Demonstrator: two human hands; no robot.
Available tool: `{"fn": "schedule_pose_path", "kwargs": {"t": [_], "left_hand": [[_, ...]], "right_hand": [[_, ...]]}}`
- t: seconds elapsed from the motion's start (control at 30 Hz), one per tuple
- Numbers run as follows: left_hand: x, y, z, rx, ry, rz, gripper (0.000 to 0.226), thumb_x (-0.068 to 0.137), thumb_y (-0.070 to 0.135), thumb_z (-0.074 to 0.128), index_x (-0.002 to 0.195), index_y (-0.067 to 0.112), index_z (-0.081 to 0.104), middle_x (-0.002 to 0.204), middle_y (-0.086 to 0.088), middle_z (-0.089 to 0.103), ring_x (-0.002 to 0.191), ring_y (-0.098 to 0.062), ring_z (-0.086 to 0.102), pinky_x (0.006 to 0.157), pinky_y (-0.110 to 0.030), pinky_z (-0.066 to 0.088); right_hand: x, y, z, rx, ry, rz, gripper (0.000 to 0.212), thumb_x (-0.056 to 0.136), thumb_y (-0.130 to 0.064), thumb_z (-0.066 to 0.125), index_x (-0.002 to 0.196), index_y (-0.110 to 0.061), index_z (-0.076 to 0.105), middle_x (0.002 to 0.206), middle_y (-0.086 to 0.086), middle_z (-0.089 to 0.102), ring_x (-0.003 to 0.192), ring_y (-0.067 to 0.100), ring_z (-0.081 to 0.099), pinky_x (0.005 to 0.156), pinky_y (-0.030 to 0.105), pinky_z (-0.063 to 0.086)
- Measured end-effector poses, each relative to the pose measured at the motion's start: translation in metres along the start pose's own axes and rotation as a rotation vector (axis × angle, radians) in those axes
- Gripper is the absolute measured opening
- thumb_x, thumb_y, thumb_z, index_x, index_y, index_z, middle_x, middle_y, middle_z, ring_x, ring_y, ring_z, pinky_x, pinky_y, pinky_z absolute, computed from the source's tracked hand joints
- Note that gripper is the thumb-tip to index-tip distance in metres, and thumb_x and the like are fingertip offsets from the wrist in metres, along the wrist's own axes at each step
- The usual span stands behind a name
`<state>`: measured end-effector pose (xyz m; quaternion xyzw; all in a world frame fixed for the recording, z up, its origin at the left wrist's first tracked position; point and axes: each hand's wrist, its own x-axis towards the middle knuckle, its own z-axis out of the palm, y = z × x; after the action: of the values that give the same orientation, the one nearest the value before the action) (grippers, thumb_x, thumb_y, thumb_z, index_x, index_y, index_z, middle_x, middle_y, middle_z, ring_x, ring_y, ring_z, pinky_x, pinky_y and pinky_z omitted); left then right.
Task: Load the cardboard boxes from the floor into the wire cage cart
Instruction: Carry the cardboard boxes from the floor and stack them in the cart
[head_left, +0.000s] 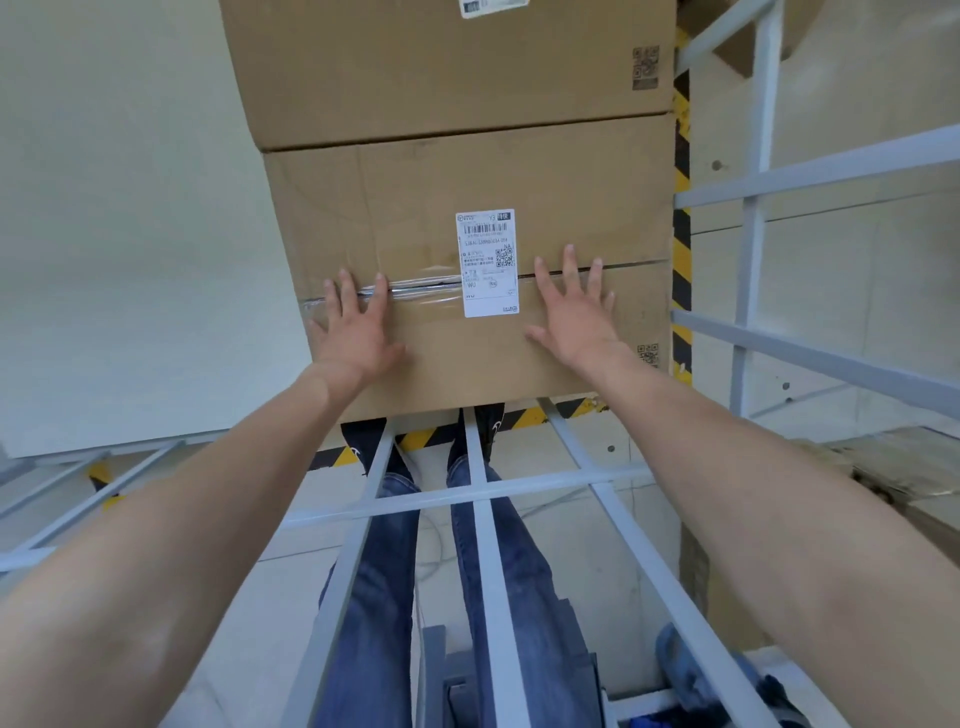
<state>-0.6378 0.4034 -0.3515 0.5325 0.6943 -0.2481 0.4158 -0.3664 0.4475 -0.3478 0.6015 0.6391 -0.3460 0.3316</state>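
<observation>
A large cardboard box (415, 208) with a white shipping label (487, 262) and a clear-taped seam fills the middle of the view. A second cardboard box (441, 67) lies against its far side. My left hand (358, 332) presses flat on the near box left of the label, fingers spread. My right hand (576, 312) presses flat on it right of the label. Grey bars of the wire cage cart (483, 493) run beneath my arms and rise at the right (753, 208).
Through the cart bars I see my jeans and black shoes (491, 426) on a pale floor with yellow-black hazard tape (680, 260). A pale wall panel (130, 208) stands on the left. Worn wood or cardboard (909, 467) lies at the right.
</observation>
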Motion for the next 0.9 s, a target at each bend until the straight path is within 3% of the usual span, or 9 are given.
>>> {"fn": "schedule_pose_path", "kwargs": {"t": [0.13, 0.23, 0.27, 0.4, 0.57, 0.77, 0.9], "left_hand": [[-0.041, 0.006, -0.038, -0.068, -0.025, -0.022, 0.089, 0.096, 0.039, 0.062, 0.161, 0.027, 0.003, 0.167, -0.015, 0.0, 0.154, -0.033, 0.0, 0.119, -0.058, 0.02], [-0.092, 0.018, -0.077, -0.185, -0.042, 0.012, 0.081, 0.096, 0.035, 0.06, 0.161, 0.023, 0.011, 0.152, -0.018, 0.043, 0.137, -0.035, 0.043, 0.105, -0.042, 0.042], [-0.111, 0.024, -0.091, -0.248, -0.052, 0.023, 0.079, 0.097, 0.034, 0.059, 0.16, 0.022, 0.015, 0.147, -0.017, 0.049, 0.132, -0.034, 0.049, 0.102, -0.037, 0.043], [-0.196, 0.052, -0.144, -0.439, -0.003, 0.093, 0.072, 0.097, 0.034, 0.059, 0.158, 0.019, 0.026, 0.157, -0.007, 0.04, 0.143, -0.026, 0.04, 0.115, -0.034, 0.033], [-0.293, 0.075, -0.194, -0.489, 0.113, 0.264, 0.064, 0.098, 0.029, 0.054, 0.156, 0.017, 0.03, 0.159, -0.002, 0.038, 0.145, -0.02, 0.037, 0.116, -0.031, 0.028], [-0.388, 0.082, -0.202, -0.383, 0.206, 0.469, 0.059, 0.097, 0.024, 0.055, 0.153, 0.017, 0.038, 0.157, 0.0, 0.042, 0.142, -0.014, 0.038, 0.1, -0.017, 0.024], [-0.441, 0.107, -0.193, -0.246, 0.176, 0.619, 0.061, 0.098, 0.025, 0.051, 0.155, 0.015, 0.033, 0.158, -0.003, 0.039, 0.143, -0.02, 0.039, 0.113, -0.029, 0.03]], "right_hand": [[-0.037, -0.003, -0.034, 0.037, 0.042, 0.045, 0.085, 0.1, -0.042, 0.054, 0.161, -0.026, -0.004, 0.167, 0.014, -0.014, 0.151, 0.044, -0.01, 0.119, 0.062, 0.016], [-0.09, -0.018, -0.067, 0.06, 0.079, 0.073, 0.077, 0.102, -0.033, 0.05, 0.161, -0.022, 0.002, 0.168, 0.017, -0.004, 0.153, 0.041, -0.006, 0.12, 0.061, 0.015], [-0.11, -0.024, -0.077, 0.09, 0.087, 0.074, 0.075, 0.102, -0.034, 0.048, 0.161, -0.022, 0.003, 0.167, 0.017, -0.002, 0.153, 0.041, -0.005, 0.12, 0.061, 0.014], [-0.197, -0.052, -0.119, 0.232, 0.127, 0.05, 0.08, 0.097, -0.054, 0.04, 0.161, -0.024, 0.002, 0.168, 0.015, -0.001, 0.153, 0.039, -0.006, 0.119, 0.059, 0.01], [-0.311, -0.076, -0.156, 0.362, 0.238, 0.015, 0.082, 0.096, -0.05, 0.045, 0.16, -0.027, -0.001, 0.168, 0.013, -0.001, 0.154, 0.036, -0.005, 0.121, 0.058, 0.009], [-0.434, -0.091, -0.146, 0.609, 0.452, 0.136, 0.078, 0.099, -0.054, 0.041, 0.16, -0.03, -0.001, 0.169, 0.006, 0.002, 0.155, 0.031, 0.0, 0.12, 0.054, 0.016], [-0.504, -0.083, -0.122, 0.839, 0.613, 0.267, 0.073, 0.1, -0.052, 0.039, 0.161, -0.029, 0.004, 0.169, 0.004, 0.005, 0.155, 0.028, 0.003, 0.122, 0.05, 0.015]]}}
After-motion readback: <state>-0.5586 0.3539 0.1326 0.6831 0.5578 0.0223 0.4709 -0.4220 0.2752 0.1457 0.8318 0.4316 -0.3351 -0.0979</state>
